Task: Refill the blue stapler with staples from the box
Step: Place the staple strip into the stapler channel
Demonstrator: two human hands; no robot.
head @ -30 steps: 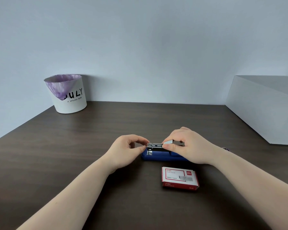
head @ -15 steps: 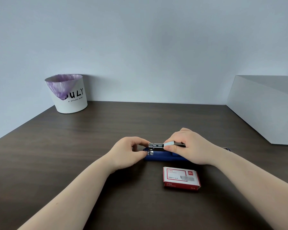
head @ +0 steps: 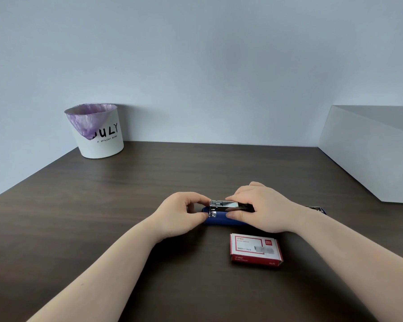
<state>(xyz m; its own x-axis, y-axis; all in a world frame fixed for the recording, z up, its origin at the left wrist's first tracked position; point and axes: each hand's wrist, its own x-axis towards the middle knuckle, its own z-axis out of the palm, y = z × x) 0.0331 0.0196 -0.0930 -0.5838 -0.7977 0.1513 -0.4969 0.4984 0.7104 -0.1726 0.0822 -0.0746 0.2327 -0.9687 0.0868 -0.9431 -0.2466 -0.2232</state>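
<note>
Your left hand (head: 180,214) pinches the front end of the blue stapler (head: 219,219), and your right hand (head: 263,206) closes its fingers on the staple strip (head: 230,204) lying in the open metal channel; the stapler sits mid-table with its far end behind your right wrist. Nearer you, just right of centre: red staple box (head: 256,250), flat, closed, apart from the stapler. Farther: bare dark table (head: 196,168); white bin (head: 98,133) at back-left edge, white block (head: 368,152) along the right edge.
</note>
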